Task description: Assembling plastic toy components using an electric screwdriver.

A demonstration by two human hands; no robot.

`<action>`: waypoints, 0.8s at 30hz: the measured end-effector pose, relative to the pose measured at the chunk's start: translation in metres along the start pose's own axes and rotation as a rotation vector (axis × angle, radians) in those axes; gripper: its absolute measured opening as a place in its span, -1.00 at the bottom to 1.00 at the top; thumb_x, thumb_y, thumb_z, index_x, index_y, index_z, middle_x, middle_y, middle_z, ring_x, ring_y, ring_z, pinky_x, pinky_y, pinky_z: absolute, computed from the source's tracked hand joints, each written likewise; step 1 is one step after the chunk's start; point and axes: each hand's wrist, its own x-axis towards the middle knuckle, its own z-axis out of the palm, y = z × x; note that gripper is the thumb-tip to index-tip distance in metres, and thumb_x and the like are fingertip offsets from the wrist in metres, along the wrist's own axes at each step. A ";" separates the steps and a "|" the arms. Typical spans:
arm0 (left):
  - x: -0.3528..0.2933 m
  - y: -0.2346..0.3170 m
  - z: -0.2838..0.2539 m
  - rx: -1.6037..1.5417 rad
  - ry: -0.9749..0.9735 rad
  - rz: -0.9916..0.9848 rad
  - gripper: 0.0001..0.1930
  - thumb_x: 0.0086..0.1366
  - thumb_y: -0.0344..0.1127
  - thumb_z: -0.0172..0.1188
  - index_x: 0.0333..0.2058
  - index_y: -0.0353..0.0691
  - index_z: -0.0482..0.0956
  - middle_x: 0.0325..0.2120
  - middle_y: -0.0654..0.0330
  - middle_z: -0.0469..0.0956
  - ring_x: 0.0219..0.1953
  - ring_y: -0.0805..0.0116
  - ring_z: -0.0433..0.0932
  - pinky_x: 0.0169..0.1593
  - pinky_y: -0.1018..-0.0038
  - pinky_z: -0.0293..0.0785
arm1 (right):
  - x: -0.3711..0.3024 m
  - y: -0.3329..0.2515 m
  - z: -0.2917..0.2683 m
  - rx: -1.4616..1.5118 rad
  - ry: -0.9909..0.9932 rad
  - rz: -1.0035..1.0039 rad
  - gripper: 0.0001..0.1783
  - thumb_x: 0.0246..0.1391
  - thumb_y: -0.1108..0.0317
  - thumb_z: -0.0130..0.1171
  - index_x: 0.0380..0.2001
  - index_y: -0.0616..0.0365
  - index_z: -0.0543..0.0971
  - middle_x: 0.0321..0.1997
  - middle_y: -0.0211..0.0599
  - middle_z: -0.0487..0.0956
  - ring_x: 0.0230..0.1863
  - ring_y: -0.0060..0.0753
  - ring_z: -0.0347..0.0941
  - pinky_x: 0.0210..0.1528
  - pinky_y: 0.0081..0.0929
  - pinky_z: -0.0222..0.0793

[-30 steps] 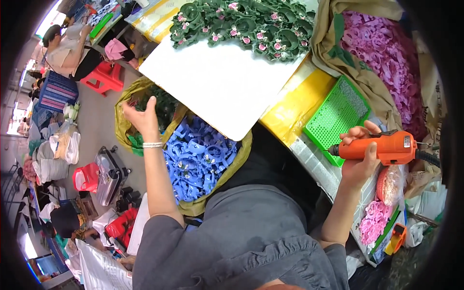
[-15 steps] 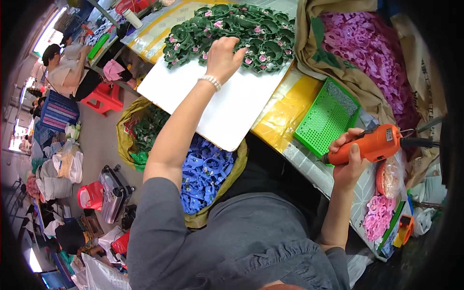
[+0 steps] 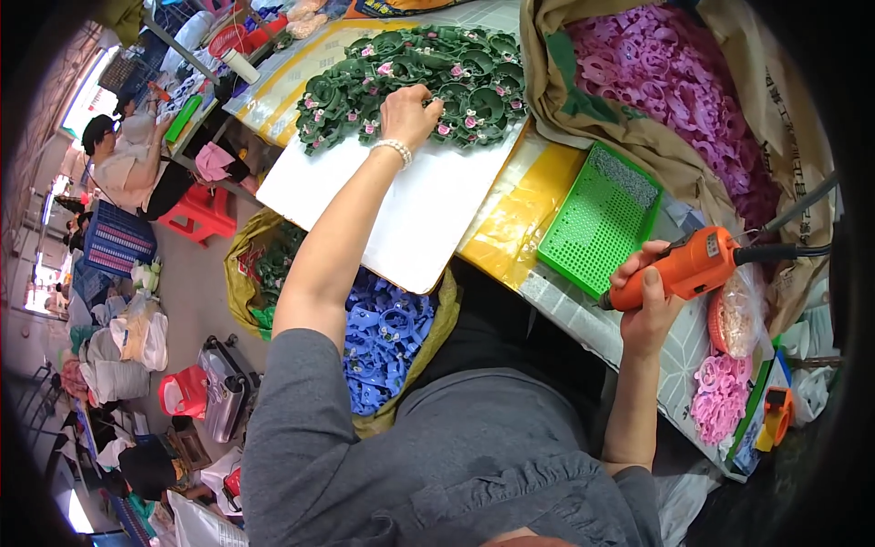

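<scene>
As orange screwdriver [image 3: 685, 268] fills right grip [image 3: 651, 314], green pieces [image 3: 483, 96] around left grip [image 3: 407, 118]

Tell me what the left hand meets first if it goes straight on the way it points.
Likely the heap of green flowered pieces: the left hand is at its near side. Whether the fingers touch it is unclear.
</scene>
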 end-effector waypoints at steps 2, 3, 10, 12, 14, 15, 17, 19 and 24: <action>-0.005 -0.007 0.004 -0.010 0.089 0.060 -0.78 -0.01 -0.20 0.25 -0.45 -0.22 0.60 -0.49 0.06 0.57 -0.40 0.11 0.55 -0.24 0.30 0.45 | 0.000 0.000 0.000 0.002 -0.005 0.005 -0.62 0.05 0.34 0.13 -0.10 0.22 0.31 -0.41 -0.25 0.44 -0.45 -0.48 0.37 -0.35 -0.52 0.38; -0.007 -0.008 0.005 -0.024 0.177 0.118 -0.80 -0.01 -0.21 0.25 -0.49 -0.22 0.58 -0.55 0.10 0.56 -0.48 0.17 0.54 -0.30 0.33 0.44 | -0.001 0.000 0.000 -0.001 -0.010 0.011 -0.63 0.05 0.35 0.13 -0.10 0.22 0.31 -0.41 -0.25 0.44 -0.44 -0.48 0.37 -0.35 -0.52 0.38; -0.018 -0.012 0.006 -0.190 0.129 0.132 -0.87 0.00 -0.37 0.23 -0.51 -0.22 0.44 -0.55 0.10 0.50 -0.47 0.08 0.50 -0.36 0.26 0.41 | -0.002 0.003 0.000 -0.014 -0.003 0.012 -0.66 0.06 0.39 0.09 -0.10 0.22 0.31 -0.40 -0.26 0.44 -0.44 -0.49 0.38 -0.34 -0.52 0.38; -0.021 -0.010 0.006 -0.191 0.143 0.134 -0.87 0.00 -0.39 0.22 -0.51 -0.21 0.42 -0.56 0.11 0.48 -0.48 0.08 0.49 -0.38 0.26 0.40 | -0.004 0.004 0.000 -0.005 -0.002 0.020 -0.66 0.07 0.39 0.09 -0.10 0.22 0.31 -0.40 -0.26 0.43 -0.43 -0.49 0.38 -0.34 -0.52 0.38; -0.025 -0.006 0.008 -0.104 0.306 0.314 -0.86 0.00 -0.45 0.23 -0.53 -0.24 0.41 -0.57 0.12 0.46 -0.52 0.17 0.49 -0.44 0.36 0.41 | -0.005 0.005 0.001 -0.014 0.002 0.025 -0.66 0.07 0.39 0.09 -0.10 0.22 0.31 -0.39 -0.26 0.43 -0.43 -0.49 0.38 -0.34 -0.52 0.38; -0.027 -0.005 0.007 -0.094 0.303 0.363 -0.86 0.00 -0.47 0.20 -0.53 -0.22 0.38 -0.54 0.12 0.43 -0.48 0.14 0.48 -0.44 0.32 0.41 | -0.005 0.005 0.001 -0.021 0.004 0.031 -0.66 0.07 0.39 0.09 -0.10 0.22 0.31 -0.39 -0.26 0.43 -0.43 -0.49 0.38 -0.33 -0.52 0.39; -0.026 -0.007 0.009 -0.040 0.321 0.428 -0.85 0.00 -0.48 0.20 -0.53 -0.22 0.37 -0.52 0.13 0.44 -0.47 0.14 0.48 -0.42 0.32 0.42 | -0.005 0.007 0.000 -0.024 0.006 0.033 -0.66 0.07 0.39 0.09 -0.10 0.22 0.31 -0.39 -0.26 0.44 -0.43 -0.49 0.38 -0.33 -0.52 0.39; -0.027 -0.007 0.010 0.012 0.338 0.491 -0.85 0.00 -0.48 0.20 -0.52 -0.21 0.37 -0.50 0.14 0.44 -0.46 0.15 0.48 -0.41 0.32 0.44 | -0.005 0.007 0.000 -0.029 0.009 0.035 -0.66 0.07 0.39 0.09 -0.10 0.22 0.31 -0.39 -0.26 0.44 -0.43 -0.50 0.39 -0.33 -0.53 0.39; -0.028 -0.004 0.009 0.106 0.341 0.562 -0.85 0.00 -0.47 0.20 -0.51 -0.19 0.37 -0.46 0.17 0.45 -0.44 0.16 0.49 -0.39 0.35 0.47 | -0.005 0.007 -0.001 -0.041 0.017 0.028 -0.67 0.07 0.39 0.09 -0.11 0.23 0.31 -0.40 -0.26 0.44 -0.44 -0.50 0.39 -0.34 -0.53 0.39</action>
